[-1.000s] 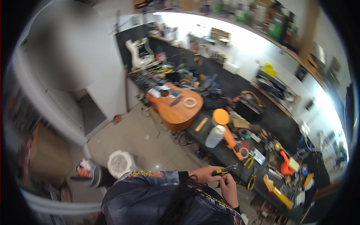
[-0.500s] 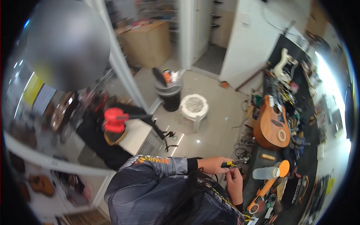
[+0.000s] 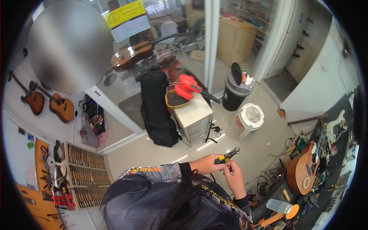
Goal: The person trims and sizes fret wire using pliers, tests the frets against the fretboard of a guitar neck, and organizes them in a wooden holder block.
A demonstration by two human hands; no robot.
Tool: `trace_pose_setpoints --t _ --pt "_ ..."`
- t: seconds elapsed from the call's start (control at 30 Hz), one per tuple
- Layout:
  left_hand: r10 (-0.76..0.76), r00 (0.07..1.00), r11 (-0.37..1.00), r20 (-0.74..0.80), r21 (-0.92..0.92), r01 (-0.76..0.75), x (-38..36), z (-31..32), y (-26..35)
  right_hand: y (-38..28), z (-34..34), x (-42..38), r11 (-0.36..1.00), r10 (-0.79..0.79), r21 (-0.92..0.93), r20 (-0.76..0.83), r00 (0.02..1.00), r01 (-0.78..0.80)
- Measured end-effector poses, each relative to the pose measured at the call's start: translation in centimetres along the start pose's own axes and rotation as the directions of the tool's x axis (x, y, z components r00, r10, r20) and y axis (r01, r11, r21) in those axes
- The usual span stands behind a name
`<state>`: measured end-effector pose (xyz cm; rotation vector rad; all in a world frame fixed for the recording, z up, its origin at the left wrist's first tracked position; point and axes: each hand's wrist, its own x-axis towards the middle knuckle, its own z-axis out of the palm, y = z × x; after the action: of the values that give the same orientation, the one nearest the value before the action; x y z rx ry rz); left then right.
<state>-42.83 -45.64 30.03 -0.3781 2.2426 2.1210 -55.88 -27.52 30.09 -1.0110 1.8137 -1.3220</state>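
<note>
My left hand [image 3: 207, 164] is closed around a pair of pliers [image 3: 227, 155] with green and yellow handles. Their metal jaws point up and to the right, away from my body. Just below the handles, my right hand [image 3: 234, 178] has its thumb and fingers pinched together, close to the left hand's fingertips. Whatever the right fingers hold, if anything, is too small to make out. Both hands are in the air in front of my grey jersey, above the tiled floor.
At right, a dark workbench [image 3: 264, 210] carries an acoustic guitar body [image 3: 298, 172], a clear bottle [image 3: 278, 206] and tools. Ahead stand a white stool [image 3: 252, 116], a black bin [image 3: 234, 96] and a drawer cabinet [image 3: 194, 115] with a red blower [image 3: 187, 87]. A black gig bag [image 3: 155, 111] leans beside it.
My view has swung left, so the bench has shifted right and more of the left wall shows. The pliers stay in my left hand, and both hands remain close together.
</note>
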Motion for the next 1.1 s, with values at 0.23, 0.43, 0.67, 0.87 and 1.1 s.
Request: trace_pose_setpoints --t 0.23,0.43,0.67,0.87,1.1 --pt "0.122 0.989 0.992 -0.08 0.024 -0.12 -4.3 -4.4 -1.7 -0.8 5.4 1.8 1.0 0.025 0.014 0.044 0.999 -0.025" --pt "0.113 0.99 0.991 -0.08 0.079 -0.107 -8.3 -11.0 -3.9 -3.1 13.2 4.0 0.994 0.085 0.059 0.021 0.996 -0.086" --pt "0.083 0.992 0.996 -0.092 -0.01 -0.084 -13.1 -18.0 -5.8 -5.1 21.4 6.9 0.999 0.052 0.007 0.006 0.999 -0.052" --pt "0.031 0.999 0.995 -0.03 -0.098 -0.033 -14.0 -21.4 -7.6 -6.4 25.2 7.8 0.997 0.081 0.002 -0.044 0.996 -0.081" --pt "0.044 0.989 0.998 0.144 -0.061 -0.035 -12.2 -22.1 -6.2 -6.5 25.3 6.5 0.998 0.054 -0.018 -0.205 0.977 -0.059"
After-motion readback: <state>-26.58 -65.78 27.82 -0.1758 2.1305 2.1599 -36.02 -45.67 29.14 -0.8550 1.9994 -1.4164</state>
